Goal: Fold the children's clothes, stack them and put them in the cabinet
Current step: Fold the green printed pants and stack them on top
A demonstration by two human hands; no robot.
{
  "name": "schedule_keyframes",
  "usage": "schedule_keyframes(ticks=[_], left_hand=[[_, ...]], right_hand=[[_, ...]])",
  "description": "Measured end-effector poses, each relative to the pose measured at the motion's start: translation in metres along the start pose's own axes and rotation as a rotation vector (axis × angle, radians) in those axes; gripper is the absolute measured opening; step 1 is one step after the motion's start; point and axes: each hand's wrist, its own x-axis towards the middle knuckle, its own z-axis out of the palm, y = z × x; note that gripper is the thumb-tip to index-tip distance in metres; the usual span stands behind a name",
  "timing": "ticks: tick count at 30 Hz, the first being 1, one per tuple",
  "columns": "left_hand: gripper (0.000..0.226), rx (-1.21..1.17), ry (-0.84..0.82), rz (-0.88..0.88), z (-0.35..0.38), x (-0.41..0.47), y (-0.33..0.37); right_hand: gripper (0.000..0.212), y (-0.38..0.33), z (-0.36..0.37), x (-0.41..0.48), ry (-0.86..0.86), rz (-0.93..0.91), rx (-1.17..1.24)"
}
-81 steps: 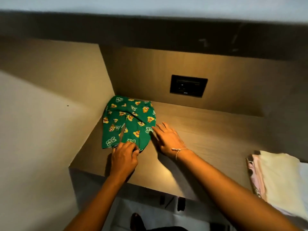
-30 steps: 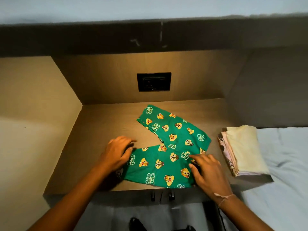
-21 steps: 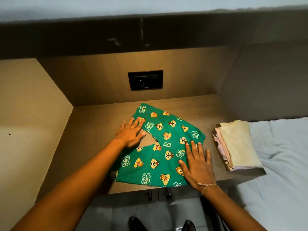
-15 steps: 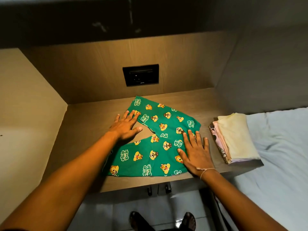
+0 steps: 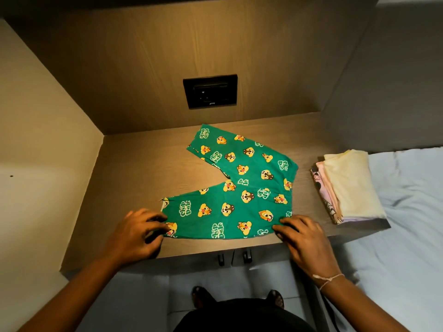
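My left hand (image 5: 137, 232) was half closed, its bent fingers and thumb pinching the cuff end of the near leg of the green trousers (image 5: 239, 188). My right hand (image 5: 303, 238) was curled too, fingertips gripping the near corner of the waistband. A thin thread bracelet (image 5: 328, 280) sat on that wrist.

The trousers lay flat on the wooden surface (image 5: 143, 164), spread in a V: one leg ran left along the near edge between my hands, and the other angled away toward the far wall. To the right, near the surface's right end and apart from the trousers, sat a stack of folded clothes (image 5: 347, 185), with a pale yellow piece on top and pink ones under it. Just beyond it was a bed (image 5: 407, 212) with a light sheet. A dark socket plate (image 5: 210, 91) was set in the back panel, and two small dark handles (image 5: 233, 257) showed below the near edge.

The trousers were soft cloth printed with cartoon chipmunk faces and white lettering. The surface and walls had a matte wood grain.
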Motion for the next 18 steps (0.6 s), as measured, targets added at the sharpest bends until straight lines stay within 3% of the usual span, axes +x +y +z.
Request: schedule_keyframes(ticks=[8,11,15,18], left_hand=[[0.022,-0.087,0.099,-0.052,0.005,0.011,0.014],[0.018,-0.346,0.175,-0.181,0.0,0.013,0.024],[0.013,-0.895,0.238,-0.297,-0.02,0.03,0.034],[0.019,-0.979,0.316,-0.399,-0.035,0.055,0.042]], right_hand=[[0.03,0.002,0.0,0.012,0.051,-0.015,0.002],[0.032,-0.006,-0.004,0.013,0.04,0.003,0.013],[0.017,-0.022,-0.015,0.001,0.071,0.119,0.307],[0.009,-0.03,-0.019,-0.001,0.115,0.274,0.532]])
